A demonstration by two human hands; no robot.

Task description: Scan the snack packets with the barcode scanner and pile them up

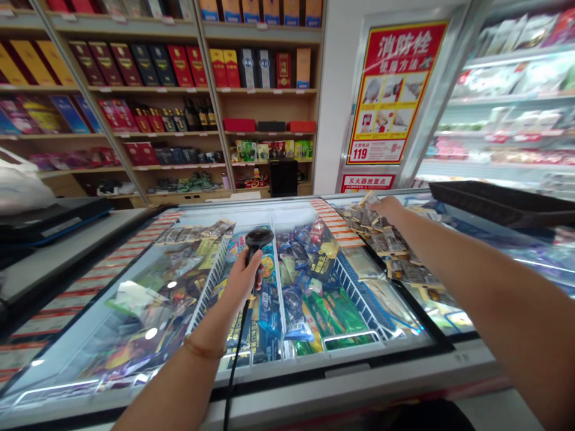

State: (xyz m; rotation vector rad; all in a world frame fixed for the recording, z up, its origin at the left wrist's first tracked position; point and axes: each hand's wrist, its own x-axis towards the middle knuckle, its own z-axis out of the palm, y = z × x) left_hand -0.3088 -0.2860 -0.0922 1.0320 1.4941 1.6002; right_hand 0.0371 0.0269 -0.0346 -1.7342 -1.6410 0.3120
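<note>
Scanner (259,235): left hand (245,275) wrapped round it; cord (231,383) should hang slack. Right hand (387,208) at packets (381,240), scanner's three o'clock; pinch cannot be confirmed.

Scanner (259,237) looks smooth plastic, small pkts (390,240) shiny film, freezer lid (135,269) v. glossy glass, shelving (265,36) matt wood.

Wooden shelves (251,109), pale wall (335,108), red poster (390,96) — "119"

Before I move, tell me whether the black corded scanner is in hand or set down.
In hand: the left hand is wrapped around the scanner, with its black cord trailing below.
</note>
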